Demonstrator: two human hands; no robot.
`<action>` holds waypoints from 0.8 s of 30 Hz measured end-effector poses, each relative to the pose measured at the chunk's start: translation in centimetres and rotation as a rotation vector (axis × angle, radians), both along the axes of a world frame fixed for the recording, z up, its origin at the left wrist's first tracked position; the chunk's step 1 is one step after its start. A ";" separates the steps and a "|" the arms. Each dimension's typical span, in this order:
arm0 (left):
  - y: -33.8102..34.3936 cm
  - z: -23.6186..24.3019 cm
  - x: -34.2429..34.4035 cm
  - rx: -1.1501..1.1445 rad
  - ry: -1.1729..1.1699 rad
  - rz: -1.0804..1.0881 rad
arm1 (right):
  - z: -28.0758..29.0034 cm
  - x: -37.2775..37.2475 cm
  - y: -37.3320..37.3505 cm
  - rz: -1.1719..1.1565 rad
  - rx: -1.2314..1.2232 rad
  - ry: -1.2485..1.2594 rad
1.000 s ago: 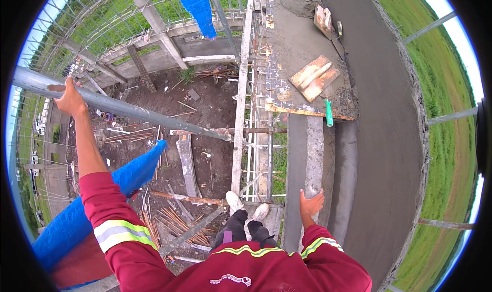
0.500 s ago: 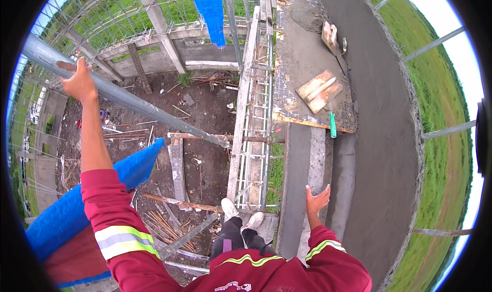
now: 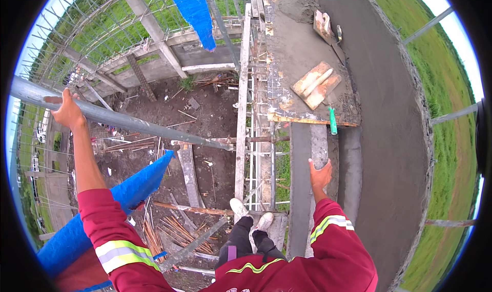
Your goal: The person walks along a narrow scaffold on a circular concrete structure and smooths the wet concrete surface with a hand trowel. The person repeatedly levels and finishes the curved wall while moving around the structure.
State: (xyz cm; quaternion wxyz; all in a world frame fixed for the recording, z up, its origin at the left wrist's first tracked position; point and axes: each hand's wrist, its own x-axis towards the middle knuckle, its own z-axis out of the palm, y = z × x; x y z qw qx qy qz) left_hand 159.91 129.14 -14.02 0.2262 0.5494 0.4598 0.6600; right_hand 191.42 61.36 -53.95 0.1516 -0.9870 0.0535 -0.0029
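Observation:
My left hand point(image 3: 69, 111) is closed around a slanting grey metal pole point(image 3: 133, 121), its thumb on the upper side and its other fingers partly hidden. My right hand point(image 3: 320, 175) is spread over a narrow rough concrete strip point(image 3: 319, 147), resting at its edge with nothing held. Ahead of that hand is a mortar-smeared board point(image 3: 292, 51). On it lie a wooden float point(image 3: 315, 84) with a pale handle, a tool with a green handle point(image 3: 332, 121), a second float point(image 3: 323, 25) and a trowel point(image 3: 339, 33).
My white shoes point(image 3: 239, 207) stand on a narrow platform above a dirt floor point(image 3: 205, 118) far below. A long wooden plank point(image 3: 242, 107) runs ahead. Blue tarpaulin point(image 3: 128, 187) hangs at the left. Wet grey mortar point(image 3: 387, 138) covers the right-hand slab, with upright metal poles beyond.
My right hand has moved forward onto the concrete strip. The left hand keeps its hold on the pole, and the whole view has shifted slightly.

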 end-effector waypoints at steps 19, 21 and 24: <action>4.2 -0.7 -2.4 0.052 -0.107 -0.138 | 0.7 0.0 0.8 0.045 0.004 -0.016; 4.4 -0.7 -2.4 0.061 -0.057 -0.124 | 0.5 0.1 0.8 0.049 0.009 -0.032; 4.8 -0.6 -2.4 -0.051 -0.069 -0.108 | 0.1 0.1 0.6 0.045 -0.026 -0.009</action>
